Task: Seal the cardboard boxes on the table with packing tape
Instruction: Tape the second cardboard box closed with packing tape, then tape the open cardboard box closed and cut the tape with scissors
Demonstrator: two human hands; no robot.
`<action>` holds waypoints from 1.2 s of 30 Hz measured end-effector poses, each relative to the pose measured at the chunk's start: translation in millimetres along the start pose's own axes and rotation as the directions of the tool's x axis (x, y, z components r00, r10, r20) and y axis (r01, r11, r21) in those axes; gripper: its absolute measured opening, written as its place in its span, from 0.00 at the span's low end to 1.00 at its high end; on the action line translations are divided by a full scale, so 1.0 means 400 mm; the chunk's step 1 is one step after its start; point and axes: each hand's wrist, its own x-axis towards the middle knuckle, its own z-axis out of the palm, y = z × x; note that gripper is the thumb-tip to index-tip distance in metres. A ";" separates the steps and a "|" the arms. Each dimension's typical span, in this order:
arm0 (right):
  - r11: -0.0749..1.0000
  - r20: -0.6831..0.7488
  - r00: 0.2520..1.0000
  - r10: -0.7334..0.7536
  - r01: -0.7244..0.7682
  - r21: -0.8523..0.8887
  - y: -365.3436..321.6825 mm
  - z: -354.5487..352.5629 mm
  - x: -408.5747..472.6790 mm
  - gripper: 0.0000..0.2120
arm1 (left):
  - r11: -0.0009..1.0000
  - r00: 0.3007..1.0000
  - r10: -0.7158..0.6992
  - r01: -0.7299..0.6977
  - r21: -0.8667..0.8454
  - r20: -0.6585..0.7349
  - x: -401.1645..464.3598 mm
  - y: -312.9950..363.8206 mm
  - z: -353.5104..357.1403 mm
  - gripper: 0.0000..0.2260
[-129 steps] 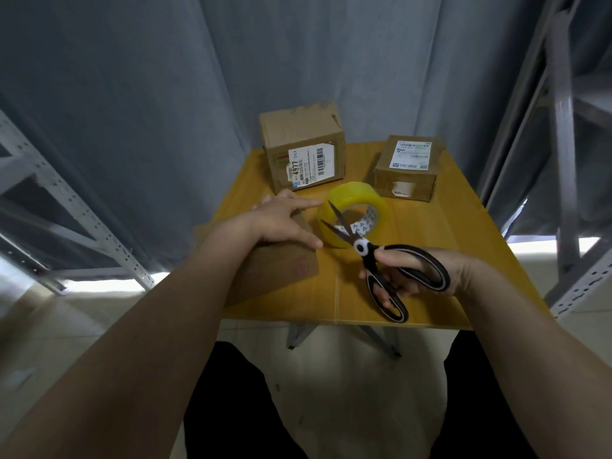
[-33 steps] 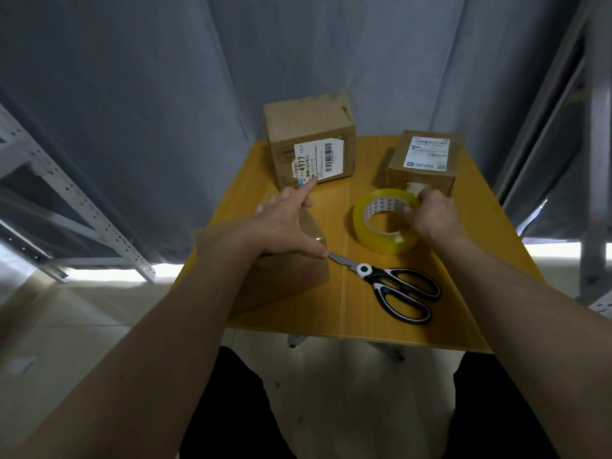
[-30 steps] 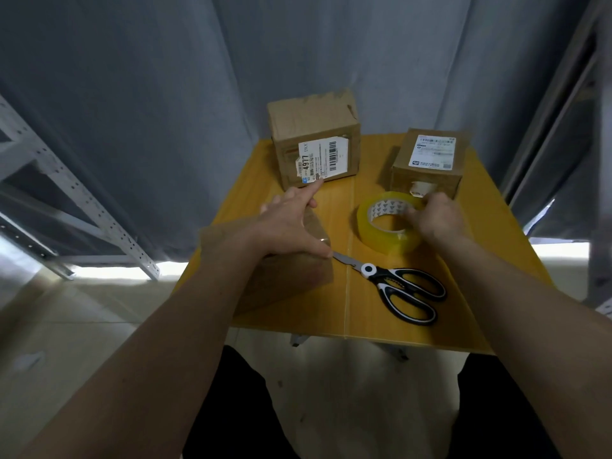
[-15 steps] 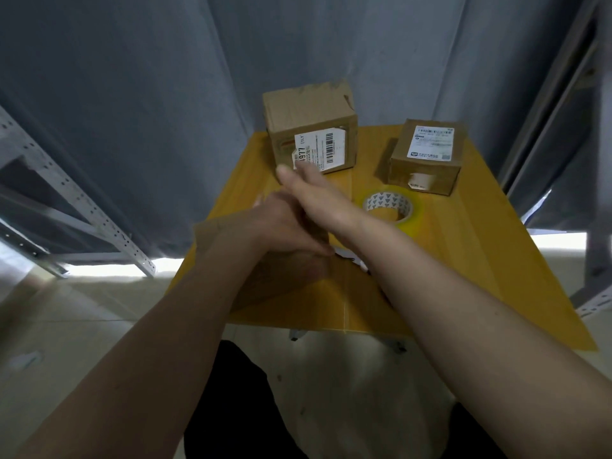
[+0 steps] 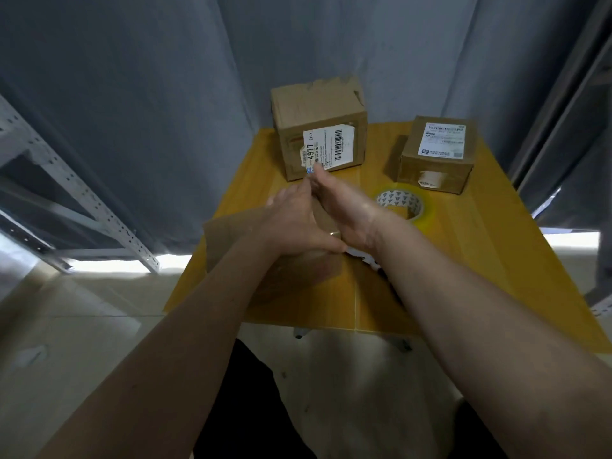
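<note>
Three cardboard boxes stand on the yellow table: the near box under both hands, the barcode-labelled box just beyond the fingertips, the small box far right, with one tape roll right of the hands. The left hand lies flat with straight fingers on the near box, and the right hand, which held the roll a second ago, now presses flat beside it. The right forearm hides all but a sliver of the scissors.

Yellow table with three cardboard boxes, tape roll, partly hidden scissors.
</note>
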 end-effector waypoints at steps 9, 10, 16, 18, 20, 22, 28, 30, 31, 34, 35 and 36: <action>1.000 0.042 0.999 0.015 -0.014 -0.005 0.065 -0.019 -0.061 0.21 | 0.995 0.998 -0.006 0.013 -0.101 0.066 -0.018 0.000 -0.032 0.57; 0.999 0.060 0.998 -0.022 0.024 -0.047 0.048 -0.016 -0.076 0.22 | 0.979 0.999 -0.004 0.012 -0.204 0.041 -0.018 -0.002 -0.057 0.54; 0.921 0.194 0.969 -0.154 0.212 -0.327 -0.014 -0.034 -0.130 0.32 | 0.625 0.989 -0.148 0.100 -0.775 0.008 -0.038 -0.024 -0.185 0.46; 0.948 0.141 0.966 -0.216 0.242 -0.208 -0.019 -0.033 -0.138 0.36 | 0.173 0.985 -0.129 0.133 -0.976 0.112 -0.055 -0.017 -0.187 0.31; 0.973 0.119 0.967 -0.223 0.229 -0.033 -0.009 -0.021 -0.151 0.40 | -0.213 0.981 -0.085 0.151 -0.965 0.172 -0.061 0.000 -0.182 0.19; 0.979 0.124 0.971 -0.206 0.205 0.026 0.006 -0.020 -0.162 0.45 | -0.283 0.984 -0.114 0.099 -0.954 0.136 -0.051 0.011 -0.172 0.18; 0.991 0.137 0.988 -0.067 0.082 -0.104 -0.002 -0.074 -0.193 0.38 | -0.325 0.951 -0.294 -0.005 -0.946 0.096 -0.026 0.021 -0.126 0.21; 0.990 0.038 0.991 -0.126 0.128 -0.055 -0.002 -0.087 -0.189 0.38 | -0.341 0.958 -0.275 -0.015 -0.940 0.084 -0.022 0.038 -0.102 0.25; 0.986 -0.018 0.986 -0.165 0.164 -0.030 -0.002 -0.091 -0.185 0.39 | -0.334 0.963 -0.253 0.003 -0.943 0.093 -0.020 0.053 -0.089 0.27; 0.960 -0.179 0.948 -0.263 0.275 0.049 -0.005 -0.092 -0.178 0.43 | -0.295 0.976 -0.171 0.078 -0.952 0.133 -0.025 0.099 -0.049 0.29; 0.948 -0.223 0.931 -0.289 0.311 0.068 -0.006 -0.093 -0.178 0.44 | -0.295 0.978 -0.160 0.080 -0.952 0.132 -0.026 0.108 -0.036 0.28; 0.938 -0.261 0.915 -0.308 0.338 0.075 -0.007 -0.095 -0.178 0.46 | -0.295 0.980 -0.150 0.085 -0.952 0.134 -0.028 0.115 -0.023 0.26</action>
